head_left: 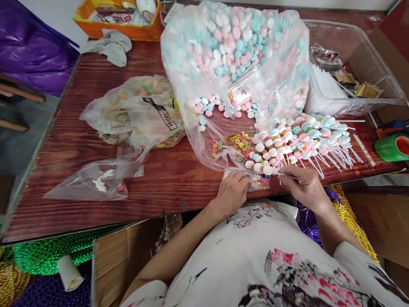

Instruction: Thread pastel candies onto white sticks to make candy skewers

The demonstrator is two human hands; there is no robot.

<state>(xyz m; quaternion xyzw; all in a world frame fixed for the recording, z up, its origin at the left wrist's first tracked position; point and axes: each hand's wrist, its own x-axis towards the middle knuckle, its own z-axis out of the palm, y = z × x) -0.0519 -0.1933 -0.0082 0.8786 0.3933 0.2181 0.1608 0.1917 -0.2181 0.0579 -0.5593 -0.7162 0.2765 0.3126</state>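
Observation:
My left hand (232, 192) rests at the table's near edge, fingers pinched on a small clear packet (259, 181) with coloured print. My right hand (303, 184) is closed on a thin white stick (289, 175) whose tip points toward the packet. Just beyond them lies a heap of finished marshmallow skewers (303, 138), pink, blue and white on white sticks. A big clear bag of loose marshmallows (236, 47) stands behind, its mouth spilling pieces and small coloured candy rings (236, 147) onto the plastic.
A wooden table (96, 128) carries crumpled plastic bags (140, 113) at the left, a clear plastic tray (354, 64) of sticks and wrappers at the right, a green tape roll (393, 147), an orange box (118, 17) and a grey cloth (110, 44) at the back.

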